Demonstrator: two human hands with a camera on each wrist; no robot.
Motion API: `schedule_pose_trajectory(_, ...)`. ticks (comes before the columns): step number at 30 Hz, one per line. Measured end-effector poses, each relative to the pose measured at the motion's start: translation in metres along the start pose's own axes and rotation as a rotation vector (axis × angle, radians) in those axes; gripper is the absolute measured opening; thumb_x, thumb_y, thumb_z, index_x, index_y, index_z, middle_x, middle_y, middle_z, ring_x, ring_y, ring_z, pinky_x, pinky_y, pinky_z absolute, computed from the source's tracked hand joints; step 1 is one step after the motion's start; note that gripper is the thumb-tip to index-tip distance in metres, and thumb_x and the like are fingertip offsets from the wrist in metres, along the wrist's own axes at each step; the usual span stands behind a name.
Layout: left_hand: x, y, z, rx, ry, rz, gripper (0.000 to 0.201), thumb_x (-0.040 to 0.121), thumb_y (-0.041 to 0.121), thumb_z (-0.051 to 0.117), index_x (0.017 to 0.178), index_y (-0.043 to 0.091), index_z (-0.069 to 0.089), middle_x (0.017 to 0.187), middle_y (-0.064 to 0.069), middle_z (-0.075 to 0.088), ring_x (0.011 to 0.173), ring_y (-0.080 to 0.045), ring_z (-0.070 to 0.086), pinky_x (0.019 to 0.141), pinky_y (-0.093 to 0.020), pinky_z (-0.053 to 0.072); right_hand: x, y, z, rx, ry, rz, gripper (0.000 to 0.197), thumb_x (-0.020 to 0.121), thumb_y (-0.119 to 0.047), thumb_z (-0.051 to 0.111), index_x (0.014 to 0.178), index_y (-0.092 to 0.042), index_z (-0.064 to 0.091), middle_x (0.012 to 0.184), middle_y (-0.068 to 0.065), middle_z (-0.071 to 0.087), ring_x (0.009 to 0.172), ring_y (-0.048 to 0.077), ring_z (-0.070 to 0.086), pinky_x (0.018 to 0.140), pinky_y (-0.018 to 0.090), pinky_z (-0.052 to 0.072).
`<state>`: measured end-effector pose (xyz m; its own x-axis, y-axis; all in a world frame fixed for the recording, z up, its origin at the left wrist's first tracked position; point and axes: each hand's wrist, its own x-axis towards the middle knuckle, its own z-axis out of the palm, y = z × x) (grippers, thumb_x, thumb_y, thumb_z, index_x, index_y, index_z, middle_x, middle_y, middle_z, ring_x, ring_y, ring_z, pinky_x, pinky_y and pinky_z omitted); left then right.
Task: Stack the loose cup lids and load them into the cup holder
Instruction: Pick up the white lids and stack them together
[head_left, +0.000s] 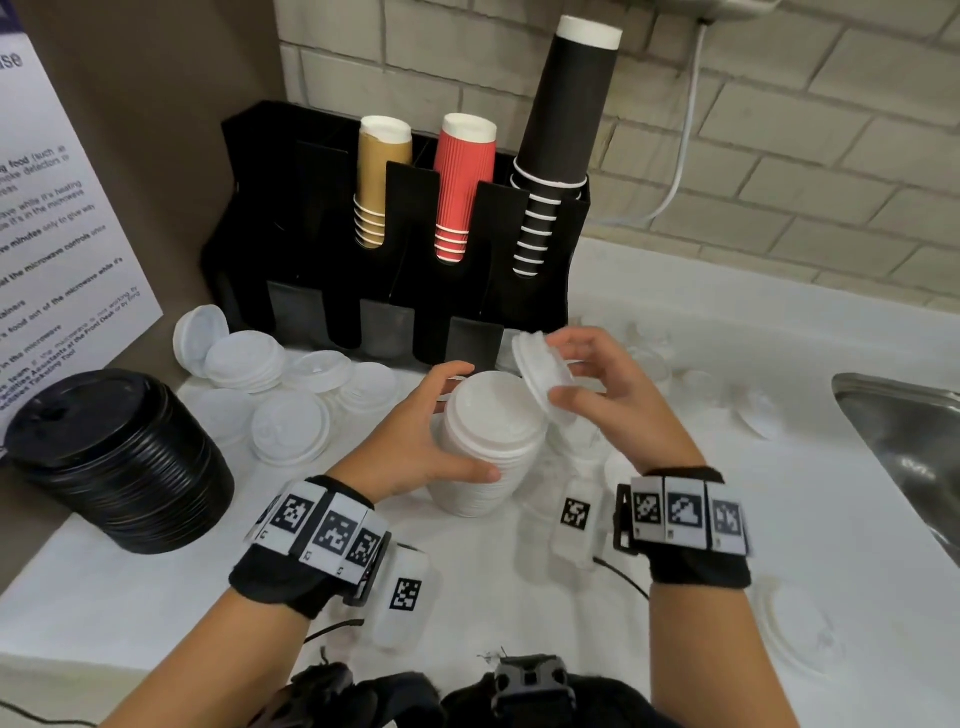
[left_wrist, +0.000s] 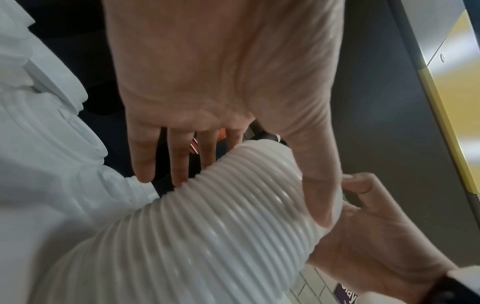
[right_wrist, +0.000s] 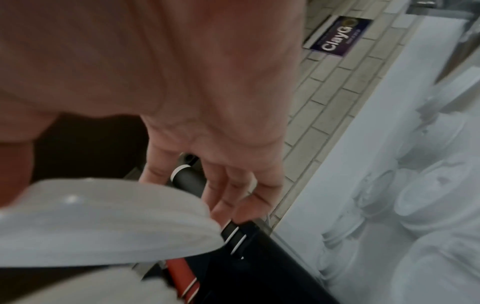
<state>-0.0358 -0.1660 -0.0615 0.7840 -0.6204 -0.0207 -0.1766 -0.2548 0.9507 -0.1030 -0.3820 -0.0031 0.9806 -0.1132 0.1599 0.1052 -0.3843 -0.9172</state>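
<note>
White plastic fills the middle of the head view: a tall stack of lids (head_left: 488, 441) stands on the table (head_left: 675, 519), and the left hand (head_left: 421, 436) wraps round it, thumb low on the near side and fingers curled over the far side. The right hand (head_left: 602, 384) pinches a small bunch of lids (head_left: 540, 366) between thumb and fingertips, tilted on edge and touching the top rim of the stack.

Only the head view shows the surroundings. The black cup holder (head_left: 415, 291) stands against the brick wall with tan cups (head_left: 376, 182), red cups (head_left: 460, 187) and black cups (head_left: 558, 140) in three of its slots; its leftmost slot looks dark. Loose white lids (head_left: 291, 426) lie scattered in front of it, a pile of black lids (head_left: 119, 457) sits at the left, and a steel sink (head_left: 904, 447) shows at the right edge.

The left wrist view gives what the head view cannot: the ribbed side of the stack (left_wrist: 207, 236) close up, with the left thumb pressed along it and the four fingers (left_wrist: 179, 160) reaching behind. The right hand (left_wrist: 376, 236) appears there too, beside the stack's top end.

The right wrist view is blurred. It shows the bunch of lids (right_wrist: 103, 222) under the palm of the right hand (right_wrist: 207, 102), its fingers bent toward the holder, and more lids (right_wrist: 428, 195) on the table beyond.
</note>
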Motion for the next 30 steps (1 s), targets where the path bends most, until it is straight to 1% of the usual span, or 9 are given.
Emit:
schedule_pose_trajectory(4, 0.0, 0.0, 0.001, -0.01, -0.003, 0.004, 0.085, 0.06, 0.031, 0.091, 0.12, 0.059, 0.038, 0.123, 0.032, 0.047, 0.113, 0.016, 0.042, 0.086, -0.015, 0.037, -0.01, -0.004, 0.013, -0.099, -0.03, -0.022, 0.04, 0.071, -0.026, 0.069, 0.108, -0.039, 0.061, 0.11, -0.016, 0.059, 0.1, 0.001, 0.052, 0.071, 0.011, 0.043)
schedule_pose_trajectory(7, 0.0, 0.001, 0.002, -0.015, 0.004, 0.004, 0.084, 0.06, 0.031, 0.091, 0.121, 0.057, 0.04, 0.122, 0.031, 0.049, 0.111, 0.016, 0.044, 0.084, -0.014, 0.038, -0.011, -0.007, 0.022, -0.203, -0.064, -0.043, 0.043, 0.074, -0.021, 0.076, 0.11, -0.036, 0.061, 0.117, -0.013, 0.056, 0.105, 0.0, 0.049, 0.077, 0.003, 0.036)
schedule_pose_trajectory(9, 0.0, 0.001, 0.002, -0.021, 0.007, 0.007, 0.083, 0.06, 0.03, 0.091, 0.123, 0.053, 0.042, 0.118, 0.031, 0.052, 0.108, 0.019, 0.046, 0.083, -0.014, 0.039, -0.01, -0.011, 0.028, -0.272, -0.078, -0.052, 0.046, 0.073, -0.017, 0.077, 0.112, -0.037, 0.062, 0.117, -0.014, 0.054, 0.112, 0.002, 0.045, 0.083, 0.005, 0.033)
schedule_pose_trajectory(11, 0.0, 0.002, 0.002, -0.027, 0.008, 0.005, 0.082, 0.059, 0.03, 0.091, 0.121, 0.053, 0.043, 0.113, 0.036, 0.053, 0.106, 0.02, 0.046, 0.082, -0.015, 0.04, -0.007, -0.015, 0.031, -0.315, -0.091, -0.042, 0.048, 0.072, -0.017, 0.077, 0.112, -0.038, 0.062, 0.12, -0.009, 0.052, 0.119, 0.008, 0.042, 0.089, 0.011, 0.033)
schedule_pose_trajectory(15, 0.0, 0.002, 0.003, -0.024, 0.012, 0.007, 0.08, 0.06, 0.03, 0.091, 0.117, 0.057, 0.042, 0.111, 0.042, 0.051, 0.104, 0.022, 0.047, 0.075, -0.008, 0.043, -0.005, -0.022, 0.035, -0.385, -0.13, -0.046, 0.049, 0.07, -0.018, 0.077, 0.112, -0.039, 0.062, 0.118, -0.006, 0.05, 0.119, 0.013, 0.04, 0.096, 0.018, 0.032)
schedule_pose_trajectory(18, 0.0, 0.001, 0.003, -0.029, 0.014, 0.012, 0.079, 0.06, 0.029, 0.091, 0.117, 0.055, 0.044, 0.111, 0.041, 0.052, 0.103, 0.02, 0.048, 0.073, 0.0, 0.042, -0.005, -0.024, 0.036, -0.427, -0.17, -0.037, 0.05, 0.069, -0.021, 0.078, 0.114, -0.039, 0.062, 0.118, -0.006, 0.047, 0.118, 0.015, 0.038, 0.095, 0.019, 0.032)
schedule_pose_trajectory(24, 0.004, 0.001, 0.004, -0.032, 0.019, 0.014, 0.078, 0.057, 0.028, 0.092, 0.118, 0.049, 0.047, 0.11, 0.036, 0.056, 0.102, 0.018, 0.051, 0.073, -0.001, 0.042, -0.003, -0.025, 0.036, -0.45, -0.204, -0.029, 0.054, 0.069, -0.019, 0.08, 0.117, -0.037, 0.062, 0.12, -0.006, 0.045, 0.12, 0.014, 0.036, 0.103, 0.026, 0.033)
schedule_pose_trajectory(27, 0.005, 0.002, 0.003, -0.025, 0.018, 0.003, 0.08, 0.056, 0.03, 0.092, 0.118, 0.049, 0.047, 0.113, 0.029, 0.057, 0.102, 0.017, 0.051, 0.074, -0.008, 0.044, -0.003, -0.023, 0.033, -0.44, -0.248, -0.025, 0.056, 0.069, -0.023, 0.082, 0.118, -0.04, 0.06, 0.122, -0.007, 0.045, 0.12, 0.013, 0.036, 0.103, 0.025, 0.034)
schedule_pose_trajectory(30, 0.004, 0.003, 0.0, -0.018, -0.009, -0.013, 0.086, 0.057, 0.025, 0.094, 0.122, 0.049, 0.043, 0.119, 0.026, 0.054, 0.106, 0.016, 0.049, 0.083, -0.012, 0.041, -0.001, -0.017, 0.015, -0.352, -0.236, -0.077, 0.056, 0.071, -0.035, 0.082, 0.121, -0.04, 0.058, 0.121, -0.014, 0.052, 0.115, 0.004, 0.043, 0.093, 0.009, 0.036)
